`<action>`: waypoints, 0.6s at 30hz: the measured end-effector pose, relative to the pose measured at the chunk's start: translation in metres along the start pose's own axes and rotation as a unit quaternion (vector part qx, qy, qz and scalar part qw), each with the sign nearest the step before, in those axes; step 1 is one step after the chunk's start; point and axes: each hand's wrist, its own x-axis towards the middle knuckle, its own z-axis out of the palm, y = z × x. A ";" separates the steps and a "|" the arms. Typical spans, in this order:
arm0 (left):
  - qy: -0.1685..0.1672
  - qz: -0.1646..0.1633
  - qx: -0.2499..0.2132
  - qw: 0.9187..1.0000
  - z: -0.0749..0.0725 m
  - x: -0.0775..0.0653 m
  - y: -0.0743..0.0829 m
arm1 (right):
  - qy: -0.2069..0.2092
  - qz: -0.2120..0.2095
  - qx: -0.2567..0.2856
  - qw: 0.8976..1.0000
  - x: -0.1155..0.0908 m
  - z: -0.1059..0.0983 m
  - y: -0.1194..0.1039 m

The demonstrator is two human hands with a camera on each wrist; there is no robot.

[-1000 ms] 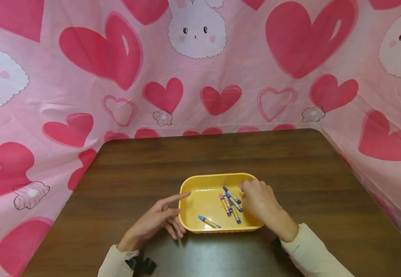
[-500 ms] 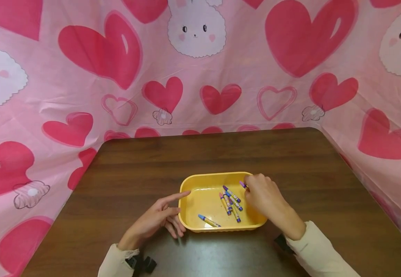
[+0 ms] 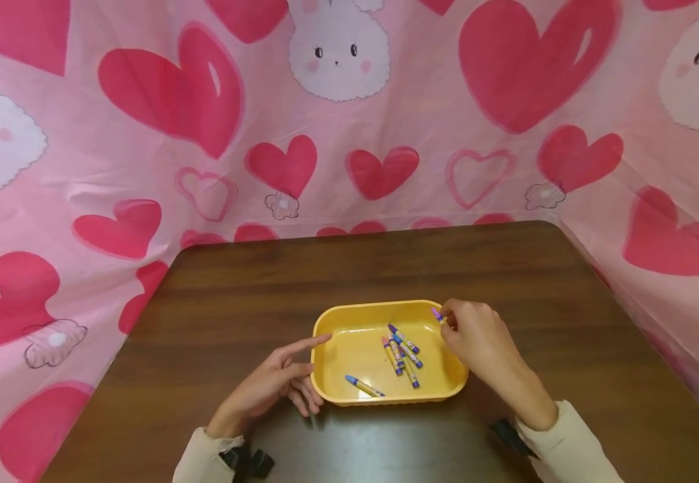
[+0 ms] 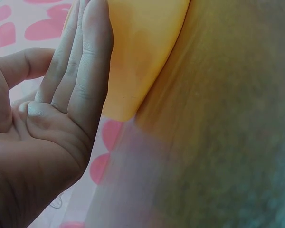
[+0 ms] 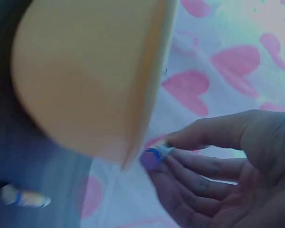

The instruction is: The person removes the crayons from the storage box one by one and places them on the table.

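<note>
A yellow tray (image 3: 380, 401) sits on the table with several crayons (image 3: 404, 352) heaped right of its middle. One blue-tipped crayon (image 3: 364, 386) lies apart near its front wall. At the tray's left end, my left hand (image 3: 267, 382) rests with its index finger over the rim and the other fingers along the outside wall. My right hand (image 3: 479, 335) pinches a purple-tipped crayon (image 3: 437, 314) between thumb and fingers, at the tray's right rim. In the right wrist view that crayon (image 5: 152, 159) shows end-on at the fingertips; its rest is hidden by the hand.
The dark wooden table (image 3: 301, 275) extends around the tray. A pink heart-patterned cloth (image 3: 325, 181) hangs behind it and at both sides. In the right wrist view, another crayon (image 5: 26, 197) lies on the table outside the tray.
My right hand has risen from inside the tray and moved right to its rim, carrying the purple-tipped crayon. The left hand has stayed in place.
</note>
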 end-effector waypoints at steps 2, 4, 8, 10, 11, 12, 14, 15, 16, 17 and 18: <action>0.002 0.001 0.001 1.000 0.000 0.002 0.000 | 0.034 0.004 0.033 0.999 -0.004 -0.002 0.010; 0.001 0.005 0.000 1.000 0.000 0.003 0.001 | 0.067 0.003 0.057 0.996 -0.007 -0.002 0.020; 0.000 0.009 -0.001 1.000 -0.001 0.002 0.001 | 0.110 0.000 0.100 0.989 -0.011 0.002 0.038; 0.002 0.007 -0.001 1.000 -0.001 0.001 0.000 | 0.113 0.008 0.118 0.986 -0.013 0.003 0.046; 0.004 0.005 0.000 1.000 -0.001 0.001 0.001 | 0.111 0.017 0.129 0.985 -0.013 0.003 0.050; 0.006 0.003 0.001 1.000 0.000 0.001 0.001 | 0.105 0.026 0.139 0.984 -0.014 0.004 0.054; 0.007 0.002 0.001 1.000 0.000 0.000 0.001 | 0.085 0.052 0.157 0.982 -0.015 0.004 0.063; 0.008 0.001 0.000 1.000 0.000 0.001 0.001 | 0.071 0.066 0.167 0.981 -0.015 0.004 0.067; 0.010 -0.001 0.001 1.000 0.001 0.000 0.001 | 0.057 0.079 0.177 0.979 -0.016 0.005 0.072; 0.010 -0.001 0.000 1.000 0.001 0.001 0.001 | 0.042 0.091 0.190 0.977 -0.016 0.005 0.077; 0.010 0.000 0.001 1.000 0.001 0.000 0.001 | 0.027 0.101 0.203 0.974 -0.016 0.006 0.081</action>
